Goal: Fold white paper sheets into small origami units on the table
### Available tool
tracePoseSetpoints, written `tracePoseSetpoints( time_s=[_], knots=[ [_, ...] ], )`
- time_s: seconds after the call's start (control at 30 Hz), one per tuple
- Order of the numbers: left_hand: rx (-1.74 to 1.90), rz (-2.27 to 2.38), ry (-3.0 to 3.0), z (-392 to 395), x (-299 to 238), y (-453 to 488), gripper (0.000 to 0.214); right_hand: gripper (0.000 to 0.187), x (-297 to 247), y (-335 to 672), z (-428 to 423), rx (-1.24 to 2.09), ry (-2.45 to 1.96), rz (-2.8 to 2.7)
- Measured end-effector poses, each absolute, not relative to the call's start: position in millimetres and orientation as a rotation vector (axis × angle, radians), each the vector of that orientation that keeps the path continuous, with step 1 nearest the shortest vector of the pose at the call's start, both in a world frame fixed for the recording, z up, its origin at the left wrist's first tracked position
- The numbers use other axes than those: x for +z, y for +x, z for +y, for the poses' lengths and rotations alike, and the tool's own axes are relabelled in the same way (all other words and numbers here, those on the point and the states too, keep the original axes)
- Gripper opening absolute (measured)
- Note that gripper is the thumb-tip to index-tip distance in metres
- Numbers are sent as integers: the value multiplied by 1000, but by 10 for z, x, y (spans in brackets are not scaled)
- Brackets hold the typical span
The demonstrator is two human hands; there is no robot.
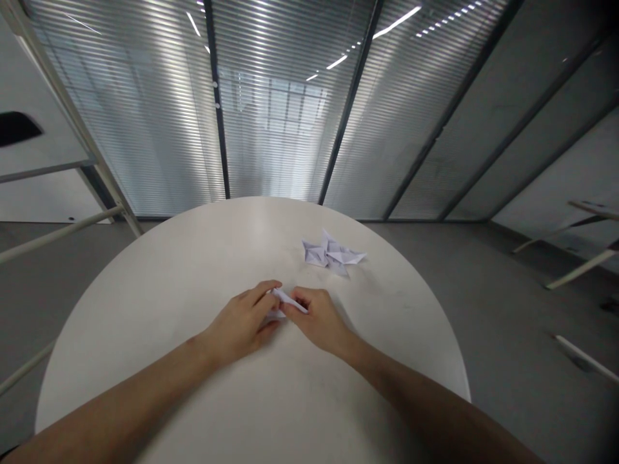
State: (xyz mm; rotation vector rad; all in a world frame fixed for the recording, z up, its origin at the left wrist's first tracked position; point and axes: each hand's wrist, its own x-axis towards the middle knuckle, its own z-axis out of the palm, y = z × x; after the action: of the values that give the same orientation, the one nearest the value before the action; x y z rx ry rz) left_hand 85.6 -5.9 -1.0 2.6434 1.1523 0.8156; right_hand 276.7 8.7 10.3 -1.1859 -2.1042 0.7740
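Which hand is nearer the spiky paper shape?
Right. The right hand is this side of the spiky paper shape; the left hand is farther, toward its near left.

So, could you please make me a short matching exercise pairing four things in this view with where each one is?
Column one:
1. Small folded paper
2. Pointed paper shape
3. Round table
4. Slatted blinds

Column two:
A. In the background, past the table's far edge
B. Held between the left hand and the right hand
C. Beneath both hands, with a pale top
D. Lying untouched on the table, beyond the right hand

Pairs: 1-B; 2-D; 3-C; 4-A
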Motion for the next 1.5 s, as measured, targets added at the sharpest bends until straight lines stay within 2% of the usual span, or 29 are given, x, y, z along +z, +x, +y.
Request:
tracePoseSetpoints(
  time_s=[0.1,0.17,0.27,0.4,0.53,0.7,0.9,1.07,1.5],
  knots=[
    [886,1245,2516,-38,-6,866,12,13,87,2740,68,1018,-1080,-1913],
    [924,1281,2423,-26,-14,859,14,14,106,2724,44,1104,-1000,-1853],
    [1011,1323,2363,-20,-55,854,22,20,128,2711,13,1037,-993,-1871],
    [1069,1188,2588,-17,-104,857,43,16,88,2720,18,936,-1091,-1894],
    [1076,1238,2573,-19,-64,862,46,13,63,2724,44,1016,-1081,-1826],
    [1133,1171,2276,-35,14,883,53,21,70,2703,52,1146,-952,-1719],
    [1039,1086,1861,-13,11,916,54,44,-29,2702,87,1309,-829,-1561],
    [927,1114,1553,15,-26,898,64,35,-53,2711,120,1322,-861,-1557],
    [890,1036,1623,85,-66,772,38,16,-202,2782,226,995,-805,-1693]
  ],
)
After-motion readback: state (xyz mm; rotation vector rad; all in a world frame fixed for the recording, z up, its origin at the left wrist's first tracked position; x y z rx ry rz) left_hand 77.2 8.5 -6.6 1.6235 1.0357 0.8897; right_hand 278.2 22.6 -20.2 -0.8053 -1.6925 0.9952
